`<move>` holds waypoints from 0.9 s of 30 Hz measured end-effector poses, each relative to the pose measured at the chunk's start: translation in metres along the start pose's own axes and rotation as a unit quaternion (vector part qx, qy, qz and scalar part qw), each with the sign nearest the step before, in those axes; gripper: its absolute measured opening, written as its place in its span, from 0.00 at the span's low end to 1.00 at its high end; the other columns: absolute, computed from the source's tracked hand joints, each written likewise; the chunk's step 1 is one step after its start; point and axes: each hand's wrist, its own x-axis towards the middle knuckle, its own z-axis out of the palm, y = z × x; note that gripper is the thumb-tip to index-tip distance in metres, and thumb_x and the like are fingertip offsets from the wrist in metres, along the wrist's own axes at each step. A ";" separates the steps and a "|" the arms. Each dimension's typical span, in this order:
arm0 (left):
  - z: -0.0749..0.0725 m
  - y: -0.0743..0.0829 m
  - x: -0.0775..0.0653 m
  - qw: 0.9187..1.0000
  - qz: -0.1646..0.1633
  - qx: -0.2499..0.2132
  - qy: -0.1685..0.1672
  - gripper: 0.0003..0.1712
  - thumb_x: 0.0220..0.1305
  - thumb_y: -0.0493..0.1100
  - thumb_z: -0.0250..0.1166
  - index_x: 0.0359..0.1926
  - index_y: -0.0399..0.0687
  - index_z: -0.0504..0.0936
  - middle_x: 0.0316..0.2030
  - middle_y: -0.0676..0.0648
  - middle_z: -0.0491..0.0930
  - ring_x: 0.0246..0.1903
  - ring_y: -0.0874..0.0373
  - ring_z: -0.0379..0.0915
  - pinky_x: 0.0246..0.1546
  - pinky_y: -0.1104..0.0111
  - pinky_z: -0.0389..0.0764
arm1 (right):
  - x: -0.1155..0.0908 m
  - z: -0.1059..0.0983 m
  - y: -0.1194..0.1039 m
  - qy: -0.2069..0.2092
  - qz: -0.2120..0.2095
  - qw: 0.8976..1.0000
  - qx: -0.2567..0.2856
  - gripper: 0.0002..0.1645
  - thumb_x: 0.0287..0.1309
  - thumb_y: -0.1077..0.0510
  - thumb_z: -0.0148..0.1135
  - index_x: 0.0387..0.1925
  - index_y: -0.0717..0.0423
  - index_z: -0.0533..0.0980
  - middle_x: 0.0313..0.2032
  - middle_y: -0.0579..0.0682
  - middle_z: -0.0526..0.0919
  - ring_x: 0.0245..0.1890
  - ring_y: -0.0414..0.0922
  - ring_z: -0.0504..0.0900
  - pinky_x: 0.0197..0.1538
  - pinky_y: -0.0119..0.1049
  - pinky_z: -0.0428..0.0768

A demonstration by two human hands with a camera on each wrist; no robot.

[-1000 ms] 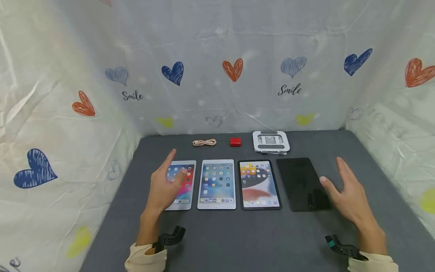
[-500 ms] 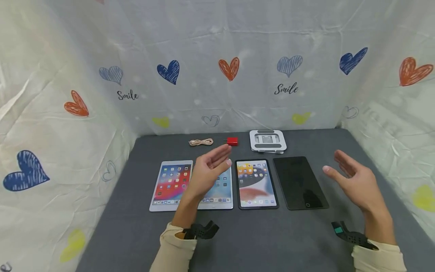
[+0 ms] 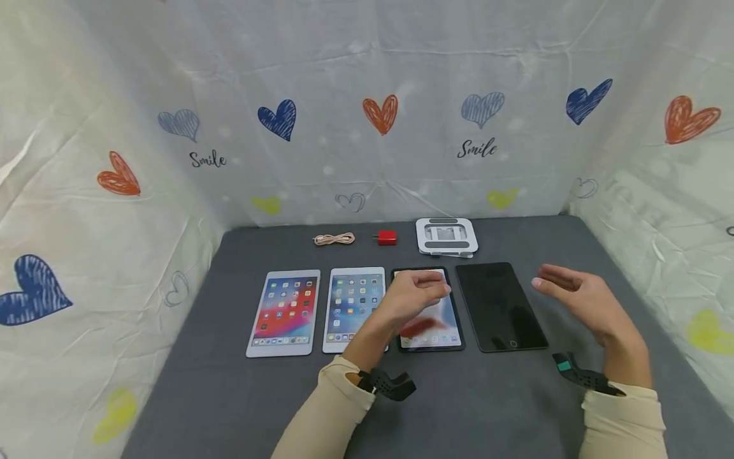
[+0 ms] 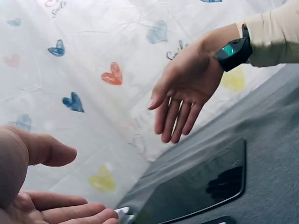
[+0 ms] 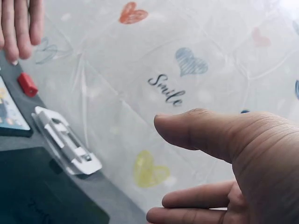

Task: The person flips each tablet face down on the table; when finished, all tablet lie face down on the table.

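Four tablets lie in a row on the grey table. At the left is a white-framed tablet with a red and blue screen, beside another white-framed tablet. My left hand is over the third, a black-framed tablet with a lit screen, covering its upper part. Its fingers are extended and hold nothing. Right of the dark-screened tablet is my right hand, raised and apart from it, thumb and fingers spread. In the left wrist view the right hand hangs above the dark tablet.
Along the table's back lie a coiled cable, a red charger plug and a folded white stand. A white curtain printed with hearts encloses the back and sides. The grey table extends toward the front.
My left hand has passed rightward from the first tablet, across the second, to the third. The right hand stays beside the dark tablet, its fingers now closer together. The tablets stay in place.
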 end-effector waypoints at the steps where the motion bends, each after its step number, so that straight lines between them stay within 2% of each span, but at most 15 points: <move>1: 0.003 -0.003 0.003 1.000 -0.012 -0.004 0.001 0.28 0.74 0.43 0.72 0.70 0.36 0.82 0.62 0.41 0.88 0.63 0.47 0.86 0.69 0.53 0.85 | 0.002 0.003 0.003 -0.006 0.004 1.000 0.011 0.51 0.80 0.33 0.59 0.87 0.58 0.56 0.83 0.69 0.60 0.82 0.74 0.56 0.73 0.79 0.66; 4: 0.012 -0.011 0.012 0.999 -0.048 -0.009 0.006 0.30 0.74 0.44 0.73 0.71 0.35 0.81 0.64 0.41 0.86 0.65 0.43 0.85 0.69 0.53 0.85 | 0.008 0.010 0.010 -0.023 0.020 0.999 0.031 0.52 0.80 0.34 0.59 0.87 0.60 0.55 0.85 0.71 0.54 0.83 0.77 0.50 0.75 0.82 0.60; 7: 0.020 -0.019 0.022 0.996 -0.081 -0.028 0.019 0.28 0.73 0.44 0.74 0.68 0.36 0.83 0.61 0.43 0.88 0.63 0.44 0.86 0.68 0.53 0.85 | 0.011 0.014 0.017 -0.036 0.043 0.998 0.028 0.54 0.80 0.32 0.58 0.87 0.61 0.54 0.85 0.73 0.51 0.83 0.78 0.48 0.75 0.83 0.59; 11: 0.031 -0.027 0.033 0.990 -0.113 -0.080 0.025 0.20 0.72 0.39 0.74 0.60 0.35 0.87 0.54 0.44 0.91 0.60 0.47 0.88 0.65 0.57 0.87 | 0.014 0.018 0.025 -0.047 0.070 0.996 0.010 0.56 0.79 0.28 0.55 0.86 0.63 0.56 0.81 0.74 0.61 0.79 0.75 0.61 0.74 0.79 0.64; 14: 0.039 -0.033 0.038 0.985 -0.132 -0.108 0.012 0.16 0.72 0.37 0.73 0.56 0.34 0.87 0.55 0.41 0.90 0.61 0.47 0.87 0.65 0.57 0.87 | 0.015 0.020 0.028 -0.043 0.077 0.996 -0.001 0.55 0.80 0.28 0.53 0.84 0.67 0.59 0.75 0.73 0.72 0.74 0.72 0.72 0.73 0.75 0.70; 18: 0.045 -0.037 0.043 0.983 -0.150 -0.109 0.002 0.18 0.72 0.39 0.74 0.56 0.32 0.86 0.57 0.39 0.89 0.61 0.48 0.87 0.66 0.56 0.87 | 0.016 0.020 0.028 -0.038 0.078 0.996 -0.016 0.53 0.81 0.29 0.51 0.81 0.69 0.63 0.72 0.73 0.76 0.71 0.71 0.76 0.72 0.73 0.73; 22: 0.049 -0.035 0.046 0.980 -0.159 -0.116 -0.002 0.22 0.70 0.40 0.75 0.59 0.32 0.84 0.58 0.38 0.87 0.62 0.47 0.86 0.68 0.54 0.86 | 0.015 0.019 0.025 -0.050 0.085 0.995 -0.023 0.53 0.82 0.30 0.50 0.81 0.71 0.61 0.71 0.75 0.76 0.71 0.71 0.78 0.72 0.74 0.73; 25: 0.050 -0.033 0.049 0.978 -0.161 -0.129 -0.013 0.21 0.71 0.41 0.73 0.59 0.32 0.85 0.61 0.35 0.85 0.63 0.44 0.85 0.70 0.52 0.84 | 0.015 0.017 0.026 -0.047 0.085 0.995 -0.013 0.53 0.83 0.31 0.49 0.81 0.74 0.61 0.72 0.75 0.75 0.68 0.67 0.81 0.71 0.67 0.78; 27: 0.052 -0.033 0.052 0.977 -0.160 -0.138 -0.017 0.20 0.72 0.41 0.72 0.58 0.32 0.85 0.62 0.34 0.85 0.63 0.43 0.85 0.71 0.51 0.83 | 0.017 0.016 0.030 -0.047 0.077 0.996 0.009 0.52 0.84 0.32 0.49 0.81 0.75 0.60 0.74 0.76 0.72 0.63 0.56 0.86 0.69 0.54 0.84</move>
